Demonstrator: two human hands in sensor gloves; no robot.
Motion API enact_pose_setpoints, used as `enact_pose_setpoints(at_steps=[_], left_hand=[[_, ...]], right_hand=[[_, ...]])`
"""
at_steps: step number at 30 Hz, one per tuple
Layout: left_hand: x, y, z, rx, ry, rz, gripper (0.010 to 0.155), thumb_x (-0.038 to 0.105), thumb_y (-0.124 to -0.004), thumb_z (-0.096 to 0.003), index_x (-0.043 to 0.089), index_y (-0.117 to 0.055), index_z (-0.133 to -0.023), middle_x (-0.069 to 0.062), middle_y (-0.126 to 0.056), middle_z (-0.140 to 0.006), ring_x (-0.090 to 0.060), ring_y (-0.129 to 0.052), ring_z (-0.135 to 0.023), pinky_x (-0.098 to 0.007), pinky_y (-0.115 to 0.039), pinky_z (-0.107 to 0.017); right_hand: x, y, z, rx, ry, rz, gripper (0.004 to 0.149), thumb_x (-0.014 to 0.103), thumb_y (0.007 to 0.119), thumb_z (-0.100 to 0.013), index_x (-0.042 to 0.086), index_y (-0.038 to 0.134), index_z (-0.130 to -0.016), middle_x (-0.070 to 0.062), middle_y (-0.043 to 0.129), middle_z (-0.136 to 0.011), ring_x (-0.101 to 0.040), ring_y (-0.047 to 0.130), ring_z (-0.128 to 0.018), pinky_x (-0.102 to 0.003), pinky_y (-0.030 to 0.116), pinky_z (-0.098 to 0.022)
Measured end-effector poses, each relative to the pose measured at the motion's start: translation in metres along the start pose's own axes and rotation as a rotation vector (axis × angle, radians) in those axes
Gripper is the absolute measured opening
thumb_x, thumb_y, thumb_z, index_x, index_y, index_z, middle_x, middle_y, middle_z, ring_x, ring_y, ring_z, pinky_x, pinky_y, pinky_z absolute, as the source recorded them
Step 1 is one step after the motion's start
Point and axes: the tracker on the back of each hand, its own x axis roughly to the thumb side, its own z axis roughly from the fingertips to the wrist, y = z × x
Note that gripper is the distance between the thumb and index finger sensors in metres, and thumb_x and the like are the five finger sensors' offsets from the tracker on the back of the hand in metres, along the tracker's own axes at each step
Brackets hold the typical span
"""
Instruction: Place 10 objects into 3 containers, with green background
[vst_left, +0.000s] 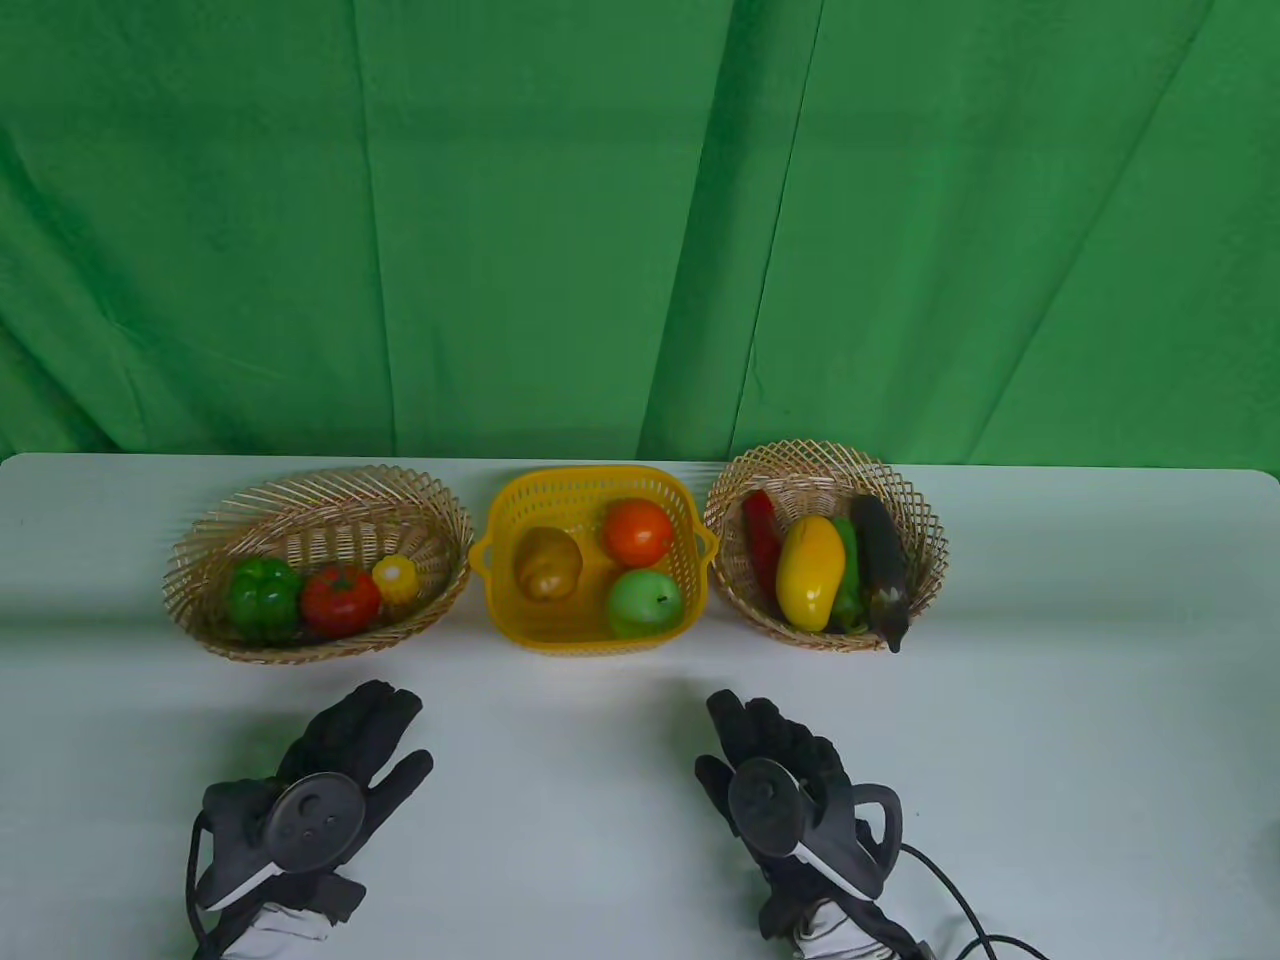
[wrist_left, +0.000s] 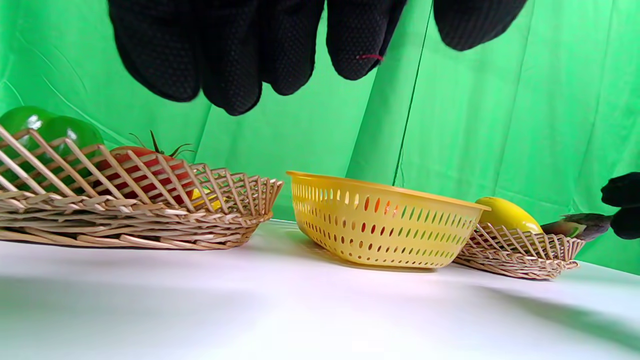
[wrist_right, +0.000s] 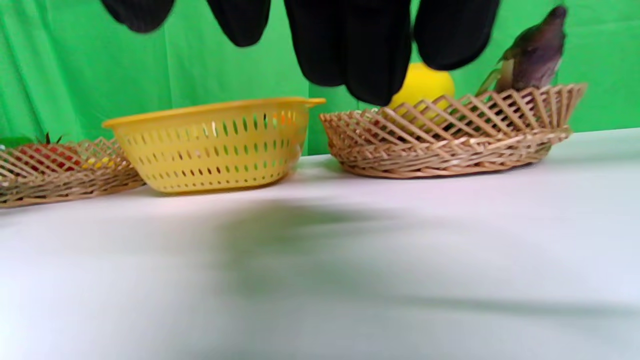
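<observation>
Three containers stand in a row at the back. The left wicker basket (vst_left: 210, 545) holds a green pepper (vst_left: 262, 596), a tomato (vst_left: 340, 600) and a small yellow fruit (vst_left: 396, 577). The yellow plastic basket (vst_left: 500, 590) holds a pear (vst_left: 547, 566), an orange (vst_left: 638, 531) and a green apple (vst_left: 644, 602). The right wicker basket (vst_left: 925, 520) holds a red chili (vst_left: 762, 535), a mango (vst_left: 810, 570), a green chili (vst_left: 848, 570) and an eggplant (vst_left: 884, 570). My left hand (vst_left: 365, 725) and right hand (vst_left: 750, 725) rest flat and empty on the table before the baskets.
The white table (vst_left: 1050, 720) stretches around both hands. A green cloth (vst_left: 640, 220) hangs behind the table. A black cable (vst_left: 965, 915) trails from my right wrist at the bottom edge.
</observation>
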Motion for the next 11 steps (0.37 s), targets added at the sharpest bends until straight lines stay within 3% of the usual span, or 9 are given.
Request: enact_pose_setpoints(at_steps=[11], left_hand=[[0.0021,-0.0003,0.0003,-0.004,-0.007,-0.002,0.065,0.062,-0.060,-0.0558,0.030,-0.061,-0.113,-0.014,-0.070,-0.114,-0.039,-0.083,-0.098,-0.056,-0.075,-0.063]], right_hand=[[-0.0008,0.0038,0.0036,0.022,-0.001,-0.006,0.064,0.055,0.058,-0.058,0.028,0.045,-0.115,-0.019,0.062,-0.115,-0.046,0.072,-0.095,-0.065,0.057,-0.072]])
